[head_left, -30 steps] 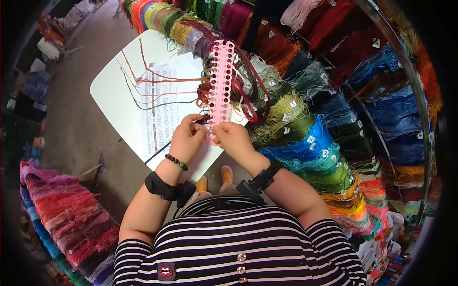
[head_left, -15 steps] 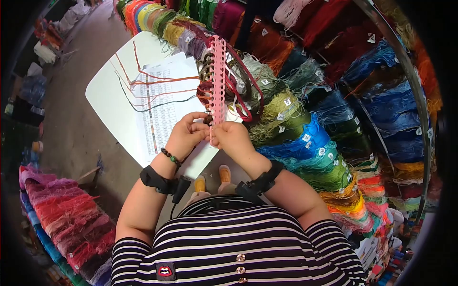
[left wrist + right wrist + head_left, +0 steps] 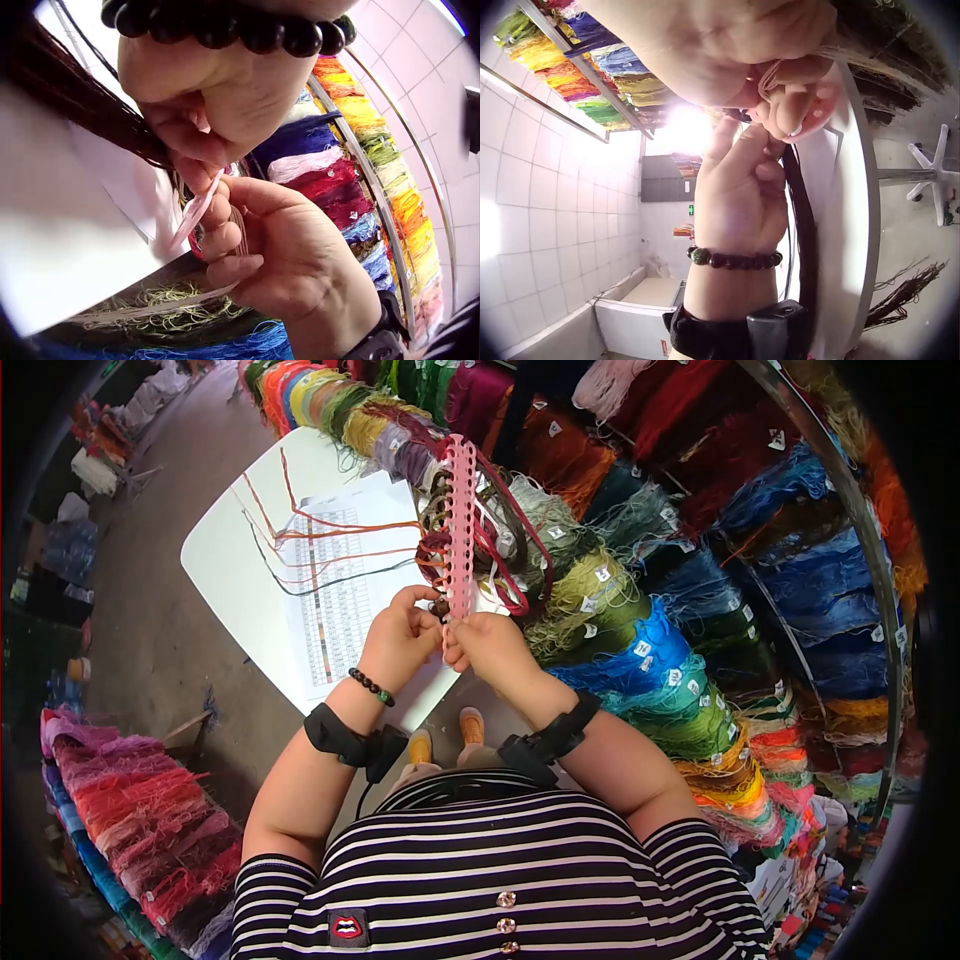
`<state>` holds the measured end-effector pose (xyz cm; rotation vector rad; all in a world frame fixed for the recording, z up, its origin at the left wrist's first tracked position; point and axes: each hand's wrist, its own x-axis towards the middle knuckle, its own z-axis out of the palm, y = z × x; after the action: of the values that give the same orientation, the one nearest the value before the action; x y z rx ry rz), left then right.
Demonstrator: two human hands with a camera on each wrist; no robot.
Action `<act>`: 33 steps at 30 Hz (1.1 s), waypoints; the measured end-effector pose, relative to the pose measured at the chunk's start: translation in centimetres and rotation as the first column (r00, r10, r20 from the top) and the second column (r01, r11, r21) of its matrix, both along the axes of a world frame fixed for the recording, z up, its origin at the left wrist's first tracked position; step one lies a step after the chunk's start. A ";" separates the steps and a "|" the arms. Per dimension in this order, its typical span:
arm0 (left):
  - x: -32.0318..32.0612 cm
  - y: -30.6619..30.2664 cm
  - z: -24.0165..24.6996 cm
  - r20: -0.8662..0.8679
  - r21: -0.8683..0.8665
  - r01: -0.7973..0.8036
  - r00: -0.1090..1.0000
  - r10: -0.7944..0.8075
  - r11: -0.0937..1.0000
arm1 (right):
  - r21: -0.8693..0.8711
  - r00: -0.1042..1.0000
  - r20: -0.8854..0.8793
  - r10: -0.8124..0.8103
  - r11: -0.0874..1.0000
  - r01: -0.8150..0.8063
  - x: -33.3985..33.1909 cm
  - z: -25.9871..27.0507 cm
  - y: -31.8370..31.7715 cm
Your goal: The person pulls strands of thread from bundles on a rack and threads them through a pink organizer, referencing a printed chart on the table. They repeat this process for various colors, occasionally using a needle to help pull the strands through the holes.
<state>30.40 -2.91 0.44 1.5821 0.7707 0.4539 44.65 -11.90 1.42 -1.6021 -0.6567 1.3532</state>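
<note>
A long pink thread card (image 3: 461, 530) with holes down both edges stands tilted over the table, strands looped through it. My right hand (image 3: 492, 652) grips its lower end between thumb and curled fingers. Pale beige thread (image 3: 239, 232) also runs through those fingers in the left wrist view. Close against it, my left hand (image 3: 398, 642) pinches dark brown thread (image 3: 94, 112) at the card's edge, fingertips almost meeting the right hand's. Dark red and brown skeins (image 3: 432, 550) hang along the card. The pinched spot is partly hidden by fingers.
Under the card is a white table (image 3: 235, 550) with a printed chart (image 3: 345, 615) and loose orange and dark strands (image 3: 350, 525) across it. Tagged skeins (image 3: 610, 595) crowd racks to the right. Another rack of pink and red skeins (image 3: 150, 820) stands lower left.
The pink card has turned from nearly face-on to a narrower, more edge-on angle. Both hands stay at its lower end, with small finger shifts.
</note>
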 end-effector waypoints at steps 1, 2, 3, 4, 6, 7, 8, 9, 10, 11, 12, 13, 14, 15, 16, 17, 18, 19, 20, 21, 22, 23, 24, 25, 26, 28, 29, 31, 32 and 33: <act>-0.2 0.0 0.0 -0.011 0.038 -0.003 1.000 0.004 0.999 | -0.009 1.000 -0.008 0.019 1.000 -0.019 -0.1 0.3 0.0; -0.5 0.0 0.0 -0.022 0.075 -0.007 1.000 0.009 0.997 | 0.024 1.000 0.016 0.010 1.000 -0.010 -0.2 -0.1 0.0; -0.9 0.1 -0.2 -0.090 0.181 -0.041 0.994 0.058 0.983 | 0.058 0.999 0.040 -0.001 0.998 -0.002 -0.2 -1.0 0.0; -1.5 0.3 -0.5 -0.152 0.287 -0.066 0.982 0.113 0.956 | 0.093 0.998 0.063 -0.014 0.996 0.008 -0.3 -1.6 0.0; -2.4 1.0 -1.6 -0.113 0.205 -0.142 0.979 0.168 0.968 | 0.096 0.997 0.074 0.000 0.995 -0.007 0.0 -2.4 0.1; -2.5 0.9 -1.4 -0.072 0.090 -0.155 0.984 0.162 0.984 | 0.095 0.997 0.080 0.007 0.995 -0.015 -0.1 -2.3 0.1; -2.6 0.8 -1.0 -0.031 -0.028 -0.162 0.986 0.161 0.986 | 0.085 0.996 0.090 0.010 0.996 -0.017 -0.1 -2.2 0.0; -2.7 0.6 -0.5 0.010 -0.146 -0.161 0.986 0.165 0.976 | 0.075 0.995 0.101 0.012 0.997 -0.019 -0.2 -2.0 0.0; -2.6 0.4 0.1 0.040 -0.222 -0.144 0.987 0.157 0.964 | 0.065 0.994 0.113 0.013 0.998 -0.021 -0.2 -1.7 0.0; -2.6 0.3 0.7 0.070 -0.296 -0.123 0.986 0.150 0.947 | 0.067 0.994 0.113 0.004 0.998 -0.011 -0.2 -1.8 0.0; -2.5 0.2 1.1 0.102 -0.367 -0.098 0.984 0.144 0.925 | 0.069 0.994 0.113 -0.007 0.998 -0.001 -0.3 -2.1 0.0; -2.5 0.1 1.1 0.147 -0.428 -0.080 0.977 0.157 0.900 | 0.070 0.993 0.113 -0.016 0.997 0.008 -0.3 -2.3 0.0; -2.5 0.0 1.1 0.190 -0.487 -0.060 0.966 0.173 0.871 | 0.069 0.993 0.120 -0.012 0.998 0.003 -0.3 -2.4 0.0; -2.5 0.0 1.2 0.232 -0.542 -0.038 0.953 0.193 0.839 | 0.067 0.992 0.126 -0.006 0.998 -0.003 -0.2 -2.5 0.1; -2.4 0.0 1.1 0.266 -0.555 -0.020 0.943 0.200 0.832 | 0.066 0.991 0.132 0.002 0.998 -0.011 -0.2 -2.4 0.2; -2.3 -0.1 1.0 0.298 -0.566 -0.003 0.932 0.208 0.825 | 0.052 0.990 0.142 0.006 0.999 -0.014 -0.2 -2.2 0.2; -2.1 -0.2 1.0 0.329 -0.576 0.014 0.919 0.216 0.818 | 0.038 0.989 0.151 0.011 0.999 -0.017 -0.2 -1.9 0.2; -2.0 -0.3 1.0 0.349 -0.585 0.038 0.914 0.209 0.810 | 0.025 0.987 0.158 0.017 0.999 -0.021 -0.2 -1.7 0.2; -1.9 -0.3 1.0 0.366 -0.593 0.059 0.908 0.203 0.803 | 0.051 0.990 0.137 0.014 0.998 -0.021 -0.1 -2.1 0.0; -1.9 -0.3 1.1 0.381 -0.599 0.076 0.903 0.201 0.797 | 0.078 0.994 0.112 0.015 0.997 -0.024 0.1 -3.0 -0.1; -1.8 -0.5 1.3 0.424 -0.581 0.104 0.885 0.191 0.807 | 0.110 0.996 0.082 0.023 0.993 -0.032 0.2 -3.5 0.1; -1.8 -0.4 1.0 0.436 -0.575 0.103 0.878 0.197 0.812 | 0.084 0.997 0.072 0.021 0.996 -0.027 0.2 -3.2 0.3; -1.6 -0.3 0.5 0.484 -0.550 0.127 0.854 0.191 0.825 | 0.104 0.999 0.040 0.024 0.994 -0.028 0.3 -3.7 0.3; -1.6 -0.3 0.2 0.530 -0.525 0.154 0.828 0.180 0.837 | 0.121 1.000 0.008 0.024 0.992 -0.025 0.4 -4.3 0.3; -1.6 -0.2 0.4 0.530 -0.536 0.164 0.829 0.179 0.828 | 0.070 0.998 0.037 0.043 0.996 -0.046 0.2 -2.9 0.4; -1.5 -0.2 0.7 0.544 -0.557 0.191 0.819 0.181 0.808 | 0.010 0.994 0.083 0.067 0.998 -0.068 0.1 -0.6 0.4; -1.6 -0.1 0.8 0.554 -0.555 0.202 0.814 0.177 0.807 | 0.008 0.994 0.084 0.073 0.997 -0.074 0.1 -0.5 0.4; -1.6 0.0 1.1 0.578 -0.551 0.230 0.798 0.169 0.802 | 0.001 0.992 0.094 0.082 0.997 -0.082 0.2 -0.4 0.5; -1.7 0.1 1.5 0.578 -0.527 0.228 0.803 0.148 0.819 | -0.004 0.987 0.126 0.099 0.995 -0.100 0.2 -0.5 0.5; -1.8 0.1 1.6 0.572 -0.517 0.207 0.806 0.155 0.831 | 0.016 0.987 0.120 0.108 0.994 -0.110 0.4 -1.1 0.5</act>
<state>28.62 -2.81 2.00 0.8093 0.3324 0.5993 45.04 -11.37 0.36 -1.6584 -0.8391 1.3317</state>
